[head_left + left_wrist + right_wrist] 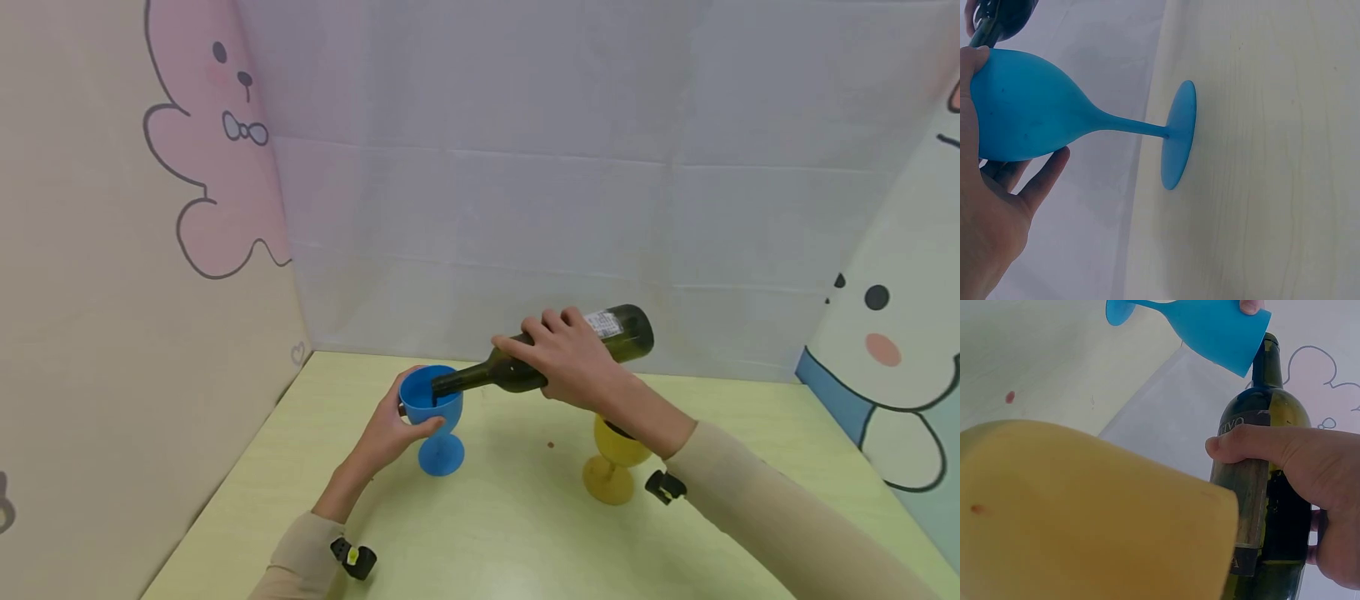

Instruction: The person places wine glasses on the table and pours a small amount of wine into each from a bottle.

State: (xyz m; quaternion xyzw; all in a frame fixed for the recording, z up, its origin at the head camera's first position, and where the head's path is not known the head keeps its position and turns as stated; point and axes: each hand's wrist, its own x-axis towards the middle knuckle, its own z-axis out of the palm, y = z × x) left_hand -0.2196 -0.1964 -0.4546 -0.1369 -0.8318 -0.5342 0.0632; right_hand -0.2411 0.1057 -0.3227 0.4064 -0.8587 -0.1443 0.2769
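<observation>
From afar, I curled my right hand (573, 360) round a wine bottle (517, 375), pouring into the blue goblet (442, 421) my left hand's (393, 433) fingers gripped, apparently unfinished; the yellow goblet (621, 451) looked served.

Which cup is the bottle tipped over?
The blue goblet: the green bottle tips its mouth over the bowl. The yellow goblet, to the right in the head view, stands away from that mouth.
</observation>
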